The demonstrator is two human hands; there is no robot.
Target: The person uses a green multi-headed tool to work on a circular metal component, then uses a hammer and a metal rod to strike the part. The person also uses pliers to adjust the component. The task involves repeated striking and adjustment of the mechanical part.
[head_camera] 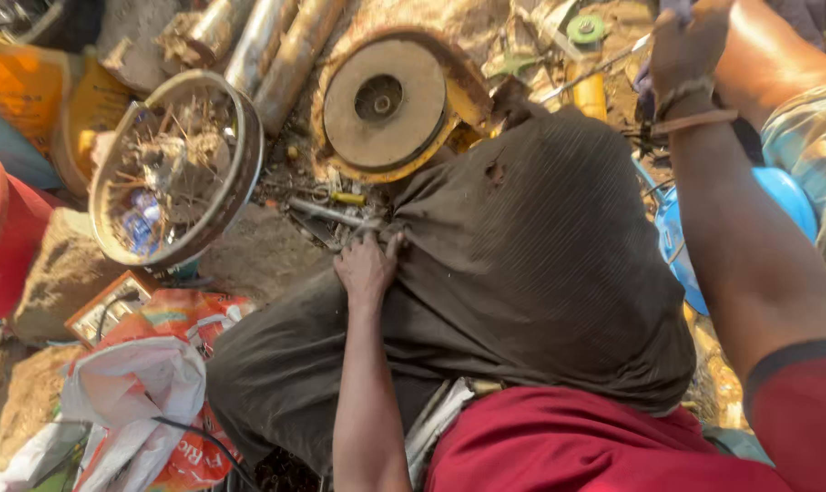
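The big dark brown cloth [531,264] lies draped over the person's knee in the middle, not yet pulled clear; it looks thin, ribbed, dusty, with a small tear near the top. The left hand [367,266] is clenched on a bunched fold at its left edge, while the right hand [684,50], far right, is closed around a thin metal rod [604,64].

Red short-sleeved shirt [604,446] (dark sleeve hem), bare forearms, cord bracelets [695,107] on right wrist.

Sunlit dirt ground [258,260] strewn with scrap
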